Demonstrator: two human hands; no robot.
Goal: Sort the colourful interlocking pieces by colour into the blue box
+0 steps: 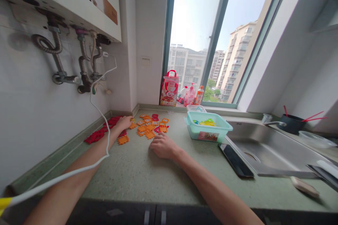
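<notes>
My left hand (125, 123) reaches to the back left of the counter, its fingers closed at the edge of an orange-yellow interlocking plastic piece (132, 121). Beside and partly behind that hand lie red pieces (96, 135) in rows along the wall. Another orange piece (123, 140) sits just in front of them. My right hand (164, 145) rests on the counter with loosely bent fingers and no object visible in it. Just beyond it spreads a loose pile of orange pieces (145, 127), mixed with a few red ones (155, 117).
A mint-green tub (208, 137) holds green, yellow and blue pieces. Right of it are a black phone (235, 160) and a steel sink (264, 147). Bottles (189, 95) and a red bag (169, 89) line the window. A white cable (68, 175) crosses before my left arm.
</notes>
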